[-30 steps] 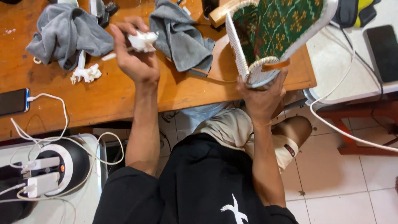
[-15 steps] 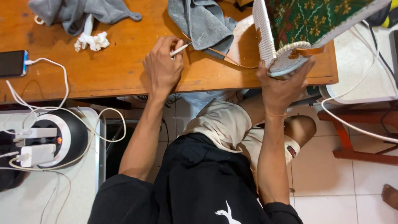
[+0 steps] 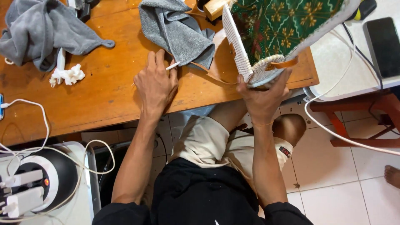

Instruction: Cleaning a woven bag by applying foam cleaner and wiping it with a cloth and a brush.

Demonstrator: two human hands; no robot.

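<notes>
While a wooden table stands over white floor tiles, the right hand grips a green patterned, white-woven bag; the left hand pinches a thin white stick.

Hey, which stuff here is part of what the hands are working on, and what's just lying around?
In use: left hand on thin white stick; right hand holding woven bag.

Lying about: grey cloths, crumpled tissue, charger cables, dark phone.

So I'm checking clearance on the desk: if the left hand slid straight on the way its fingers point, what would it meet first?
Probably the grey cloth: the left hand, holding a thin white stick, points up the wooden table toward it, though height is hard to judge.
</notes>
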